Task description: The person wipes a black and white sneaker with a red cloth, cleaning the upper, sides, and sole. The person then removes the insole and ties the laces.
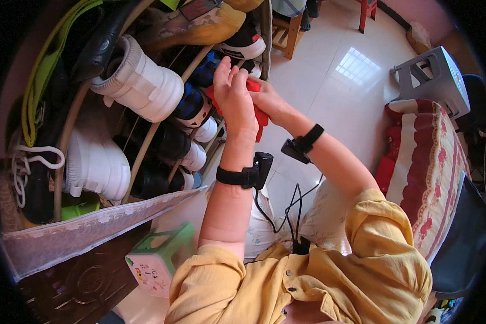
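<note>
My left hand (236, 100) is raised beside the shoe rack, its fingers apart and slightly bent. A soft-looking red thing (261, 120), perhaps a cloth, shows on both sides of this hand; its exact kind is hidden. Against the red thing closes my right hand (268, 100), with its fingertips partly hidden behind the left hand. Nearest to my hands on the rack are a blue-and-black checked shoe (190, 103) and a white shoe with a black and red heel (243, 46).
On the rack (147, 141) at left stand several more shoes, including a large white shoe (146, 81). A fabric flap (108, 232) hangs in front. A green-and-pink stool (156, 264) stands below it. At right are a grey stool (432, 81) and a patterned cover (424, 173).
</note>
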A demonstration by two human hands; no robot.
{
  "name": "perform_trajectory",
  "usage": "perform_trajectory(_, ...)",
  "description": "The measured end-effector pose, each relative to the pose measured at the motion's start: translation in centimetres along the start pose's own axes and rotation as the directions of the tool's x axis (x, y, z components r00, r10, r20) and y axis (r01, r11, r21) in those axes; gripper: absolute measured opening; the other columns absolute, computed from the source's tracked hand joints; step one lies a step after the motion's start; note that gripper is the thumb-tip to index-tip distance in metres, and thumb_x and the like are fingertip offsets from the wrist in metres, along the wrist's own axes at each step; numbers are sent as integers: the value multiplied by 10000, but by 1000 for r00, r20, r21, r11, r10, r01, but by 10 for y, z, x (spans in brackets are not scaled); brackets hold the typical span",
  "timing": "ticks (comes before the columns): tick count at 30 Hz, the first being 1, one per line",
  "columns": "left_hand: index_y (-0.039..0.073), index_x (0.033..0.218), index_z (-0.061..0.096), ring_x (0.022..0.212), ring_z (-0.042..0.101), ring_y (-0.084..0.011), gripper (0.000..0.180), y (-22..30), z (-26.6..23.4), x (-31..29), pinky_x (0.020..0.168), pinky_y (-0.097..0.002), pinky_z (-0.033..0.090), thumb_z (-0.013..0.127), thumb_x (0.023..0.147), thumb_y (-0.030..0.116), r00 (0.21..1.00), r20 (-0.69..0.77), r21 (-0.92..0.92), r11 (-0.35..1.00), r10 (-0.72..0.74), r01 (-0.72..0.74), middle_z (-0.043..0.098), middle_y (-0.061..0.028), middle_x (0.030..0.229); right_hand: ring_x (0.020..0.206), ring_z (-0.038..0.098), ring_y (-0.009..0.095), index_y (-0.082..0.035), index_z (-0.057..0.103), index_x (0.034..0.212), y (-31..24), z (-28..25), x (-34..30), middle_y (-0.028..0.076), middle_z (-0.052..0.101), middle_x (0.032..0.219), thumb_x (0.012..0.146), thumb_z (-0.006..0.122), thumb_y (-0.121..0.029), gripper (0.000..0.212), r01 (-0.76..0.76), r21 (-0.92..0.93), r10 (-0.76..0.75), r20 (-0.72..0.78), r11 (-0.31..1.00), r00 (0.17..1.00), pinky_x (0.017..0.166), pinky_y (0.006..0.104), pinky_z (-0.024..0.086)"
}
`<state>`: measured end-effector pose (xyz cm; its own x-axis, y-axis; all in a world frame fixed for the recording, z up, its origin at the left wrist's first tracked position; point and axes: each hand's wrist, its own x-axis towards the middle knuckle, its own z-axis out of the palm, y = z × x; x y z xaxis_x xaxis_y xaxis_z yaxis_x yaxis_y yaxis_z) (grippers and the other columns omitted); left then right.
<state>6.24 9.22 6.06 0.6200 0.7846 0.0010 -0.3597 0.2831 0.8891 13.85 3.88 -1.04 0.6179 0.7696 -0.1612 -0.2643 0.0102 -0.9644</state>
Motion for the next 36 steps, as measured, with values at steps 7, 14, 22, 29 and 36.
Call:
perform_trajectory(7,-47,1455,453,1329,485,-239,543,0,-11,11,1126,-348,376,580,953,117,999,-31,-52,998,-31,30,500,-156,1461,1110,668,400,-165,429,1502,-47,-28,46,198,695,1223,786,766,-354,813,225,-826,-464,-50,518,884,944,452,537)
perform_trajectory(14,29,1395,554,1212,526,-175,479,-3,-11,11,1035,-320,426,588,934,155,971,-52,-155,962,-234,224,558,-98,1380,1113,685,389,-226,404,1520,-101,-32,99,187,714,1193,770,762,-462,865,2,-984,-299,-53,178,953,923,478,548)
perform_trajectory(22,66,1349,592,1184,543,-181,432,-12,-8,10,1022,-351,420,578,926,154,954,-37,-193,938,-299,286,592,-63,1300,1070,681,410,-163,615,1292,-108,-47,57,190,735,1095,803,725,-443,574,-32,-984,-274,-80,173,958,890,484,546)
perform_trajectory(29,106,1291,625,1168,569,-169,387,-25,5,5,1034,-404,369,591,913,181,957,1,-114,951,-291,289,626,2,1231,889,633,232,-50,642,1078,-72,-99,-75,107,672,927,844,715,-294,346,-24,-779,-278,-253,627,927,813,352,509)
perform_trajectory(36,100,1319,604,1140,568,-158,450,-46,22,-8,1019,-368,369,640,915,294,936,53,47,937,-349,347,630,-13,1245,853,576,140,-2,609,1014,-70,-125,-165,61,626,873,850,698,-179,257,94,-645,-398,-343,758,851,806,302,491)
